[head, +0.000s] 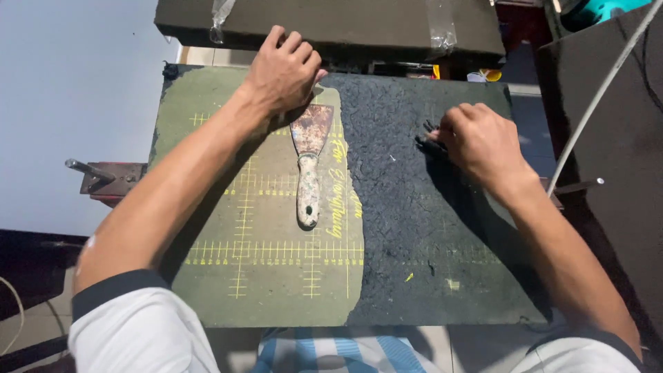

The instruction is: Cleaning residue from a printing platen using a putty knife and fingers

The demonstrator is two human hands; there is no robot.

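Pressing flat w/ spread fingers, left hand [283,72] steadies a green cutting mat [228,276] by a rusty putty knife [309,162], while right hand [480,141], fingers pinched together, pulls at black coating [428,228] near mat's far edge.

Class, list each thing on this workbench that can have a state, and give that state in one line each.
Scraper: lying flat on the mat, blade rusty, not held.
Cutting mat: green grid bare on the left, right part covered by a rough black layer.
Left hand: pressed flat on the mat's far edge.
Right hand: curled, pinching black bits.
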